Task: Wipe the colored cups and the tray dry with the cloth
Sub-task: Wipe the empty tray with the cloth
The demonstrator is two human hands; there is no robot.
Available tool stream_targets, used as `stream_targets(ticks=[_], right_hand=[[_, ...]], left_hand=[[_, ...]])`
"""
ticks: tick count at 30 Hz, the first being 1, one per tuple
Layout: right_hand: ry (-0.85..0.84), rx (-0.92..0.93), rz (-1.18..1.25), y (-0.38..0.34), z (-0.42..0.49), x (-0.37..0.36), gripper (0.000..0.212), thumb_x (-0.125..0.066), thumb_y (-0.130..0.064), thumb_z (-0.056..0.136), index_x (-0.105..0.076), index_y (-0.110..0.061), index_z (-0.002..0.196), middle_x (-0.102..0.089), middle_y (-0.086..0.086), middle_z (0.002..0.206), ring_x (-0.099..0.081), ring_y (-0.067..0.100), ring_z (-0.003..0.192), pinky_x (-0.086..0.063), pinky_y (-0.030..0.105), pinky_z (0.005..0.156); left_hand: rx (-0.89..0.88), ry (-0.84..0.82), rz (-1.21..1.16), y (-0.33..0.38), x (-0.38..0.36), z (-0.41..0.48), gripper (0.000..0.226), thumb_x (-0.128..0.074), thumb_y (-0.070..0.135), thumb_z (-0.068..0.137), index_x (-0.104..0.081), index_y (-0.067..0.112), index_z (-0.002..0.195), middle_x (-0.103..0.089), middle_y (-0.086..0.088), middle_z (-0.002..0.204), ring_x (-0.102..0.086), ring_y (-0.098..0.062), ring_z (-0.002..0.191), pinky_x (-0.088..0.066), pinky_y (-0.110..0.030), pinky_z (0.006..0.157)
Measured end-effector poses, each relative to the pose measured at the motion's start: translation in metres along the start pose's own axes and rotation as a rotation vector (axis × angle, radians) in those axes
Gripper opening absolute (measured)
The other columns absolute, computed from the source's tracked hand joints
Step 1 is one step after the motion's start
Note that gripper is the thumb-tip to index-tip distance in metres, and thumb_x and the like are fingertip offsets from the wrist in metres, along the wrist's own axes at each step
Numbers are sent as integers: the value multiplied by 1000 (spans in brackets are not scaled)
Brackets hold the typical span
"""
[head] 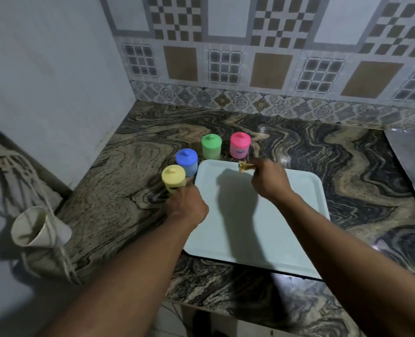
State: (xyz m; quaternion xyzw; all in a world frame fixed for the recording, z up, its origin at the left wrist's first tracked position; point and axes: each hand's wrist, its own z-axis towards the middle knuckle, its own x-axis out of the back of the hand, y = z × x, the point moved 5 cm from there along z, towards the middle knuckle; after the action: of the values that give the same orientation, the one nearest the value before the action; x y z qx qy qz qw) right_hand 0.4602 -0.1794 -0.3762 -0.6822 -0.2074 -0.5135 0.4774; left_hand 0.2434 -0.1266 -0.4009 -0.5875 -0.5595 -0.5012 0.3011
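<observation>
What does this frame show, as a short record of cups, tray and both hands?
cups: yellow cup, blue cup, green cup, pink cup, on the counter by the tray's left and far edges
tray: pale, flat on the counter
left hand: grips the yellow cup
right hand: pinches a small tan item above the tray; blurred

One view only: head-worn, wide-angle. Looks forward and down over near edge of table (119,195). Forearms enter from bottom of frame. Left hand (188,205) and right hand (269,183) reach mid-frame at end of outstretched arms. Tray (262,239) sits centre, close to lens. Tiled wall (225,57) fills top, plain wall (43,69) upper left. Straight lines bow toward frame edges.
</observation>
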Motion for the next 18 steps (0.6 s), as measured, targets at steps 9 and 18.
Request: stream_targets(ticks=[9, 18], right_hand=[[18, 247, -243, -26, -64, -96, 42, -38, -14, 81, -73, -9, 104, -72, 11, 116, -65, 37, 108, -57, 40, 83], [-206, 149, 21, -37, -127, -50, 44, -57, -14, 79, -71, -34, 116, -72, -7, 121, -67, 23, 113, -53, 33, 89]], left_hand=[[139, -381, -465, -48, -27, 20, 24, -60, 24, 99, -52, 8, 83, -62, -19, 79, -65, -33, 69, -60, -43, 72], [209, -545, -638, -57, -31, 31, 20, -60, 23, 99, -65, 4, 105, -68, -17, 100, -64, -23, 67, -62, -34, 66]])
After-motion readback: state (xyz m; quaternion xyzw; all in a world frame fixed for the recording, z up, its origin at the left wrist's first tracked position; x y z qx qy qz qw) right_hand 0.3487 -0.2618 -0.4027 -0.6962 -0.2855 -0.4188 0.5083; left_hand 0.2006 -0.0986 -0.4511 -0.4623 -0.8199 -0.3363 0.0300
